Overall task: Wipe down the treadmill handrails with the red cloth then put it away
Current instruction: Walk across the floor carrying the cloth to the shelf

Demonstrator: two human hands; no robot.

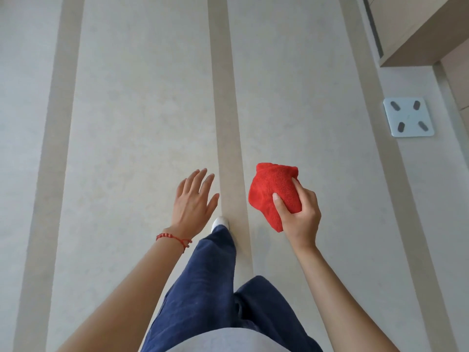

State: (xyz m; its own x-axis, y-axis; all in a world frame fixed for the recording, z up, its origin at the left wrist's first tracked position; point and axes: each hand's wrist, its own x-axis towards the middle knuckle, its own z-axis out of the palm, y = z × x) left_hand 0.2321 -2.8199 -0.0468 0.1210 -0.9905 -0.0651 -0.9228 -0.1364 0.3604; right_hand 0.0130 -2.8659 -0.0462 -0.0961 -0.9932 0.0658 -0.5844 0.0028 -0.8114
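A bunched red cloth (272,190) is gripped in my right hand (300,214), thumb and fingers wrapped around its lower right side, held in the air above the floor. To its left, my left hand (194,203) is empty with fingers spread, palm down; a red beaded bracelet circles that wrist. No treadmill or handrail is in view. My legs in blue trousers and one white shoe (220,222) show below, mid-stride over the floor.
Pale floor (142,110) with long beige stripes runs ahead. A white square bathroom scale (408,117) lies on the floor at the right. A wooden cabinet or door frame (429,29) fills the top right corner.
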